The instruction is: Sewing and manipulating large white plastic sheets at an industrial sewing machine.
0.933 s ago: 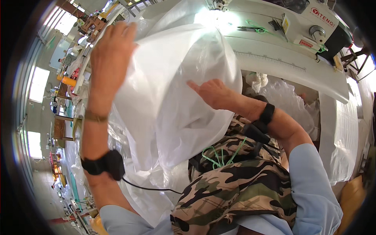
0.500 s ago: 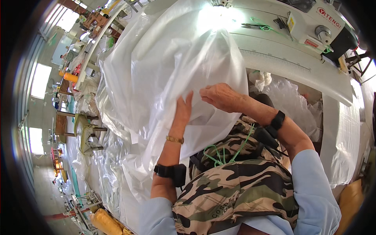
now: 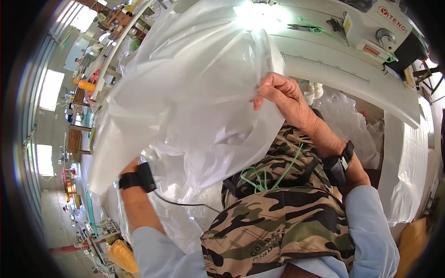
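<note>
A large translucent white plastic sheet [image 3: 185,92] spreads from under the bright sewing machine lamp [image 3: 262,16] down over my lap. At its right side, my right hand [image 3: 283,95] is closed, pinching the sheet's edge between thumb and fingers. My left forearm [image 3: 139,204] reaches out to the left with a black band around it. The sheet covers my left hand, so its fingers are hidden. Part of the sheet is lifted and draped over that hand.
Green-handled scissors [image 3: 313,29] lie on the machine table [image 3: 333,55], left of the white sewing machine [image 3: 384,28]. Clear plastic [image 3: 345,120] is bunched below the table edge. Green string [image 3: 264,180] hangs over my camouflage apron [image 3: 278,222]. A thin cable [image 3: 185,204] runs from the left band.
My left hand has swung left and gone under the sheet, spreading it leftward. The right hand has moved slightly up and right and now pinches the sheet's edge.
</note>
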